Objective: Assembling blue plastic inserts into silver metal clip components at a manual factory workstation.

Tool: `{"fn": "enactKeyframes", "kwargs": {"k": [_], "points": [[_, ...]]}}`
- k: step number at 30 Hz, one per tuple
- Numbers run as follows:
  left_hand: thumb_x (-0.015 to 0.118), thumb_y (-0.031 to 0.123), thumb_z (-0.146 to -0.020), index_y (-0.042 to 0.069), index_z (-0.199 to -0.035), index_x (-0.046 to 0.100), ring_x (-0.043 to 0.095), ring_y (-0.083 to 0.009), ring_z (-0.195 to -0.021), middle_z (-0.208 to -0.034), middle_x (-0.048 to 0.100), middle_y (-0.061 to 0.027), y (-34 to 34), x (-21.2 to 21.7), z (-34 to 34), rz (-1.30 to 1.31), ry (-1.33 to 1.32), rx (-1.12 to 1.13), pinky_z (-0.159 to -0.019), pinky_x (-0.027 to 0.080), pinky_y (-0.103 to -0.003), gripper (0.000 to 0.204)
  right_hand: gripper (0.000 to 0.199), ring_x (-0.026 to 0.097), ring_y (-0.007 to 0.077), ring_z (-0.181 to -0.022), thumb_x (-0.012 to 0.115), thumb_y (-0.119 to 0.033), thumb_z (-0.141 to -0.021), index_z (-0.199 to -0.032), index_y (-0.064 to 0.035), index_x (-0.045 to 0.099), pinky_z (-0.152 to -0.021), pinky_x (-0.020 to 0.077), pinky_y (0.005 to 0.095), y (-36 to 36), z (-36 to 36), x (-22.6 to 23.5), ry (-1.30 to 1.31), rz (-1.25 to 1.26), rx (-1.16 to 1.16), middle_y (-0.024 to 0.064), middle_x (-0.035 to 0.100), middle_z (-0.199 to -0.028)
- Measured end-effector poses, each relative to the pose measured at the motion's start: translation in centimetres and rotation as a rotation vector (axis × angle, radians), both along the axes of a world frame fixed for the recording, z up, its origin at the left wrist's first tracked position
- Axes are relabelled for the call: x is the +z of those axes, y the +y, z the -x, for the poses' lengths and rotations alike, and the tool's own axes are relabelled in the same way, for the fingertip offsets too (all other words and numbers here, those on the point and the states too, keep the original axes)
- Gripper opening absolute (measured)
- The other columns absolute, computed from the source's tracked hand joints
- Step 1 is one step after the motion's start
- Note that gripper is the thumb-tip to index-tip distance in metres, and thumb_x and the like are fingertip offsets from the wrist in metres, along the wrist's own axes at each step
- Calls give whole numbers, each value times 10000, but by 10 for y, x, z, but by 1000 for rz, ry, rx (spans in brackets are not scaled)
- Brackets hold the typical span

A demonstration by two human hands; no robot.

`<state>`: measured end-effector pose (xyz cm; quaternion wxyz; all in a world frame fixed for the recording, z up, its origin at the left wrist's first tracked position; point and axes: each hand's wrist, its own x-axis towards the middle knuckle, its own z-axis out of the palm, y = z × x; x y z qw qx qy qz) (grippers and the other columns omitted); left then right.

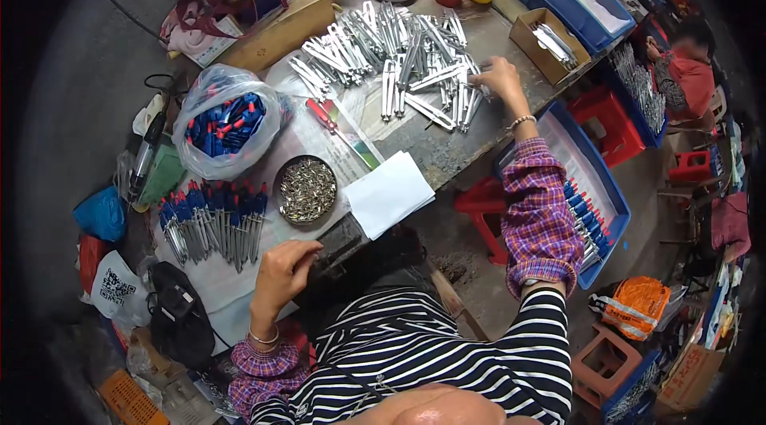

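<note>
At the right end of a pile of silver metal tool bodies [415, 50], my right hand [501, 79] reaches in with its fingers stretched out and apart. Its fingertips are at the edge of the pile; I see no piece lifted in them. My left hand [281, 275] hovers over the near table edge, fingers curled in; whether anything is inside is hidden. Close to it stand a round dark dish [306, 190] of small metal parts and a row of blue-handled tools with red tips [215, 221]. White paper sheets [389, 195] lie between my hands.
A clear plastic bag [227, 122] holds blue and red handles. Near it lies a red-handled screwdriver [339, 128]. A cardboard box [550, 46] stands at the table's right edge. Below it are a blue tray [594, 177] of tools and a red stool [483, 213]. Another person [686, 74] sits far right.
</note>
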<state>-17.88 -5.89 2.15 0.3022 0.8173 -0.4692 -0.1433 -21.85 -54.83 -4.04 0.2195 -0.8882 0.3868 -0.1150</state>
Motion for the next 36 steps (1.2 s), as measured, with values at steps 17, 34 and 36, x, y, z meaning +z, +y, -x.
{"fn": "enactKeyframes", "kwargs": {"k": [17,34,36], "points": [[644,3,-739,20,-917,644,640,-303,-776,-842,659,-142,-26,-6,-1,2,17,-50,-693,498,-346,179,634,626,169,-688,794,-210,-590,-1141,-4,557,-552,526,287,-6,30,-1,-208,-462,20,107,640,-853],[654,-47,-680,19,-864,662,617,-270,-662,-752,648,-122,-76,0,-7,6,266,-123,-597,485,-326,195,322,584,320,-1040,509,-188,-874,-1162,-59,574,-892,448,357,-92,-111,-14,-302,0,405,168,618,-1109],[653,-48,-680,17,-861,662,621,-270,-666,-750,647,-122,-77,-3,-11,5,293,-122,-605,488,-326,192,311,575,341,-1022,495,-197,-882,-1144,-51,575,-882,444,365,-87,-111,-17,-307,10,389,179,612,-1094]]}}
